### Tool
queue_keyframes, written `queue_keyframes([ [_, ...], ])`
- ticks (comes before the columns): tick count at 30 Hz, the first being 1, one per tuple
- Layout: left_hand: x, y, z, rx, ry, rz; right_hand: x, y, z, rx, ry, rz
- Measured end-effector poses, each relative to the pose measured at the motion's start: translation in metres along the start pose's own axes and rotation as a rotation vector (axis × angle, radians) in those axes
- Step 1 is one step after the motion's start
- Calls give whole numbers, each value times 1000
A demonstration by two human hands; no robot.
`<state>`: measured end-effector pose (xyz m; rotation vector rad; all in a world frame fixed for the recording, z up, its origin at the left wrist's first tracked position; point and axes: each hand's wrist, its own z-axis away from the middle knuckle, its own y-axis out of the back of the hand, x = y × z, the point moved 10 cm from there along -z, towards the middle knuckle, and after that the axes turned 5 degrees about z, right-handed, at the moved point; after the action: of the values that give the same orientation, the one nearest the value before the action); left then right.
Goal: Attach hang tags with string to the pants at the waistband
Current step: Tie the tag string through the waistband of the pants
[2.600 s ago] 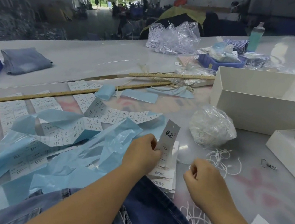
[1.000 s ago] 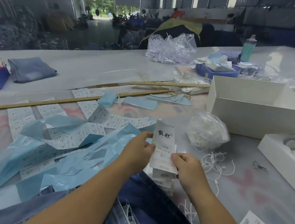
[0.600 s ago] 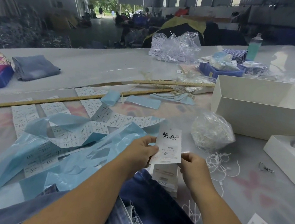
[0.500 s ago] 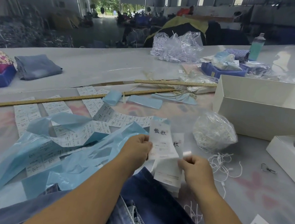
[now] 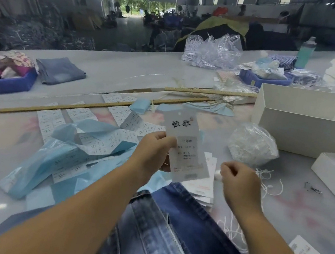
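Holding, head view: the left hand pinches the hang tag upright, long axis vertical, hole at the top edge.
Right hand: fingers curled; whether it holds string, I cannot tell.
Strings: loose on the surface, just right of it.
Pants: below both hands, nearest the viewer.

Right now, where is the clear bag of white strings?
In the head view, the bag of strings sits on the table right of centre, in front of the open white box and beyond the right hand.
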<state>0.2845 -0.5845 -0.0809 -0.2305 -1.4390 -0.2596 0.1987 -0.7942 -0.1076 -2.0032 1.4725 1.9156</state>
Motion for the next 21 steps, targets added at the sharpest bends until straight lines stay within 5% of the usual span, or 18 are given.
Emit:
queue_keyframes([
  [4, 18, 6, 41, -115, 0, -16, -28, 19, 19, -81, -19, -450],
  [9, 24, 5, 109, -256, 38, 78, -84, 15, 62, -373, 6, -720],
  [12, 17, 0, 149, -370, 56, 2, -111, 12, 95, -542, 18, -725],
  [18, -4, -5, 199, -496, 55, -252, -106, 21, 135, -502, -27, -610],
  [21, -4, -10, 210, -486, -85, -583, -91, 24, 153, -520, -87, -579],
])
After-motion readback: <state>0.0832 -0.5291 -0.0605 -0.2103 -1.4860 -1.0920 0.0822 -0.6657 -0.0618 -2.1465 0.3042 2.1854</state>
